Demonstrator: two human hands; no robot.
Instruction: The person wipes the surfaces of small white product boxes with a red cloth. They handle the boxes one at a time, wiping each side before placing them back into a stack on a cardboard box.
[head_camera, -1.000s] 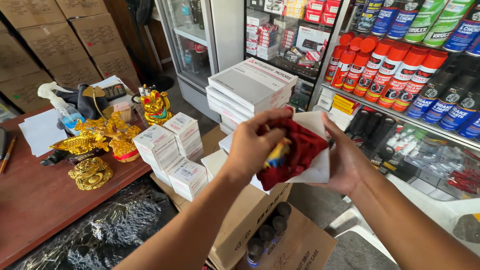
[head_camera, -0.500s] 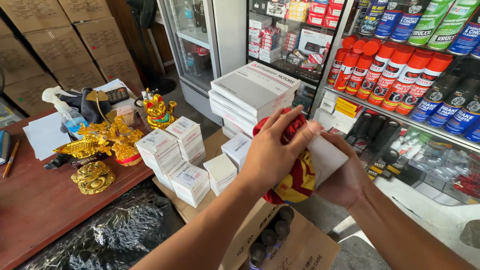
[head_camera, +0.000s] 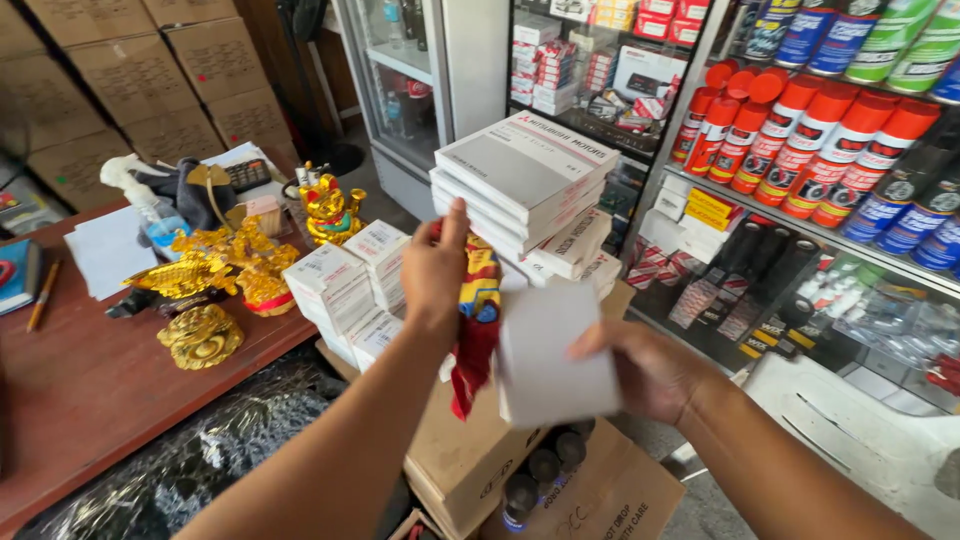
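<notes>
The rag (head_camera: 472, 350), red with yellow and blue print, hangs from your left hand (head_camera: 436, 268), pinched at its top and draping beside the box (head_camera: 556, 350). Your right hand (head_camera: 640, 368) clamps that white box by its right edge, in the air above the open carton (head_camera: 480, 455). Both hands are closed on their loads. Keep the box flat-faced toward you and firmly gripped while the rag works over it; bunch the loose tail so it does not snag the stacked boxes (head_camera: 525, 195) behind. The counter (head_camera: 90, 385) with gold figurines (head_camera: 205, 285) lies to your left
</notes>
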